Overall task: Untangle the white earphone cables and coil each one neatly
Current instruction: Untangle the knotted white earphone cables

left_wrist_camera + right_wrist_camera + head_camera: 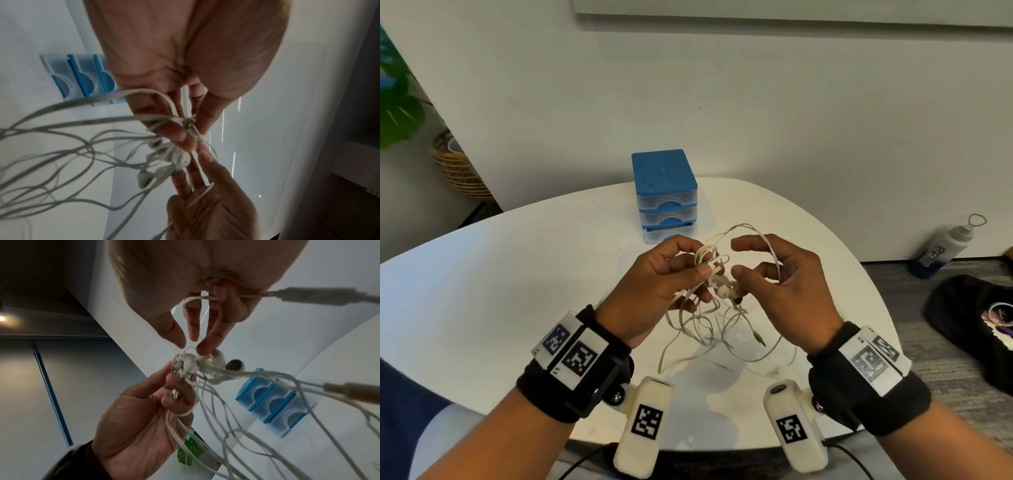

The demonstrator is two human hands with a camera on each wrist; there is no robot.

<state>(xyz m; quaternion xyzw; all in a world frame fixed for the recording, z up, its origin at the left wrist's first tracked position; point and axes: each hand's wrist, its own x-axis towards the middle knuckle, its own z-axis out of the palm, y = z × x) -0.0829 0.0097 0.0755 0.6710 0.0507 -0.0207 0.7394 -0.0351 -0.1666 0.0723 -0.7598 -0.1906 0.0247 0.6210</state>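
Left hand (654, 284) pinched the knot of cables (709, 263); right hand (784, 284), a strand hooked in its curled fingers, sat just right of the earbuds (722, 291).

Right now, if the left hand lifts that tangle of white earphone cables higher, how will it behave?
Probably floppy: the earphone cables droop in slack loops below the left hand toward the table. Likely light, since a fingertip pinch holds them. Loops may snag; they cross near the earbuds.

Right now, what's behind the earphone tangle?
A blue drawer unit stands on the white table behind the earphone tangle. The left hand covers part of its bottom drawer, and the drawers' contents cannot be seen.
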